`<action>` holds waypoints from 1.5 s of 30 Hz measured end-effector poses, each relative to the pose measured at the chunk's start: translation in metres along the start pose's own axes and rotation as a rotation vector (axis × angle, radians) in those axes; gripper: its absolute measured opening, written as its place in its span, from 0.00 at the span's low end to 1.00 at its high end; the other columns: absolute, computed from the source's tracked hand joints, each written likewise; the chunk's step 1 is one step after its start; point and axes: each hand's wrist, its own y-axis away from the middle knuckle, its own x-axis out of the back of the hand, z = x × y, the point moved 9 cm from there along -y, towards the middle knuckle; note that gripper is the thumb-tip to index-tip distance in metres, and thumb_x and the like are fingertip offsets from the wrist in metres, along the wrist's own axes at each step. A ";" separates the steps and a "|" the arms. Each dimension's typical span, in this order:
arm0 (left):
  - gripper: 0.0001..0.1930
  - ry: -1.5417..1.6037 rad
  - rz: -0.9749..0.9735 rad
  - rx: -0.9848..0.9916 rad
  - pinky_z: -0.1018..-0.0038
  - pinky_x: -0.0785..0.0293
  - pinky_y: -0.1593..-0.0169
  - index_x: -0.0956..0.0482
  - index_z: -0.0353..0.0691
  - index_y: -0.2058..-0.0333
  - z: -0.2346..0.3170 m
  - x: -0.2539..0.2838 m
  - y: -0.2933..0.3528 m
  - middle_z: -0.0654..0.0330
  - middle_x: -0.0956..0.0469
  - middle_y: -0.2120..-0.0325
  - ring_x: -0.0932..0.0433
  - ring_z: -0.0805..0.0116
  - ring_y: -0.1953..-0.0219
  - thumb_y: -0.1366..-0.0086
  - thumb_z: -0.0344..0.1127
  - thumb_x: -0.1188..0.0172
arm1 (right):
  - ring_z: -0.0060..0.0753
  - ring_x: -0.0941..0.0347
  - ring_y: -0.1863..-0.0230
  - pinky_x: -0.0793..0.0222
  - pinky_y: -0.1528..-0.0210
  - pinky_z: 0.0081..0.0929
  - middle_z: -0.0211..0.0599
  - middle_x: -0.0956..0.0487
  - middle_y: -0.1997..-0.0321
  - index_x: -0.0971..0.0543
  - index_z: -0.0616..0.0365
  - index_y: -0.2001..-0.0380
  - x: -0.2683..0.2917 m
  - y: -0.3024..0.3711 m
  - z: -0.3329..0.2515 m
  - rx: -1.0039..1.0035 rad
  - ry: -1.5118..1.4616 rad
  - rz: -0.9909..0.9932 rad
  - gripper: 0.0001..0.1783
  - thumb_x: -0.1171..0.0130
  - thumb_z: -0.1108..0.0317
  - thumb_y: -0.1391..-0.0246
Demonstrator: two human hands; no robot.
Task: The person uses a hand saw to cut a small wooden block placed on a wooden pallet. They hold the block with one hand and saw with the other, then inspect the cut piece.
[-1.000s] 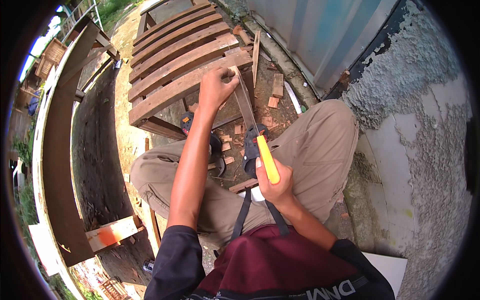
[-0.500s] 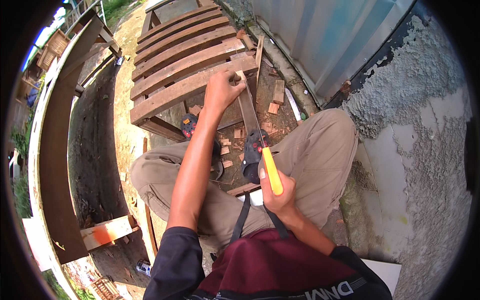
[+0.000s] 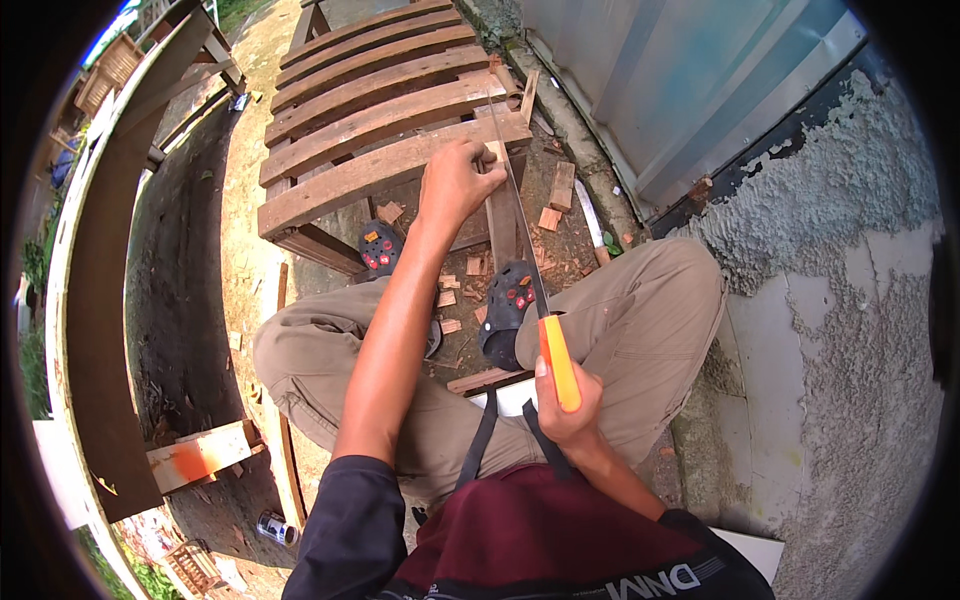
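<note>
Handsaw (image 3: pixel 530 248) slants forward from lap toward bench (image 3: pixel 395 172). Risks I log, near to far: a loose hold on the yellow handle (image 3: pixel 563 372) could twist the blade; a slip midway could bring it onto the clog (image 3: pixel 508 300); a jumping blade could nick the left fingers, just beside it. Pose: right hand (image 3: pixel 580 412) wrapped round the handle, thumb along it; left hand (image 3: pixel 460 185) reaching out, fingers pinched on wood piece (image 3: pixel 493 148), I judge.

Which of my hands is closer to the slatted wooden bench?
Left. Your left hand is at the near right corner of the slatted wooden bench; your right hand is farther back, near your lap, gripping the yellow saw handle.
</note>
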 end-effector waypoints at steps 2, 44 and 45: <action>0.13 0.008 0.014 0.026 0.61 0.21 0.52 0.13 0.36 0.66 0.000 0.001 0.002 0.50 0.16 0.65 0.16 0.49 0.59 0.47 0.38 0.29 | 0.25 0.29 0.85 0.36 0.80 0.30 0.37 0.27 0.85 0.23 0.64 0.74 0.003 0.001 0.002 -0.036 -0.007 -0.020 0.11 0.38 0.71 0.37; 0.10 0.303 0.166 0.048 0.64 0.22 0.50 0.12 0.36 0.61 -0.015 0.000 0.016 0.49 0.15 0.59 0.15 0.52 0.56 0.41 0.33 0.30 | 0.18 0.33 0.77 0.37 0.73 0.27 0.27 0.27 0.81 0.21 0.64 0.71 -0.051 -0.178 0.006 -0.072 -0.253 -0.009 0.15 0.38 0.62 0.34; 0.10 0.347 0.193 0.061 0.64 0.22 0.50 0.12 0.36 0.60 -0.017 -0.001 0.019 0.49 0.15 0.58 0.15 0.53 0.56 0.41 0.32 0.30 | 0.18 0.33 0.76 0.36 0.72 0.27 0.27 0.26 0.81 0.21 0.64 0.70 -0.052 -0.180 0.004 -0.071 -0.261 -0.029 0.16 0.38 0.61 0.34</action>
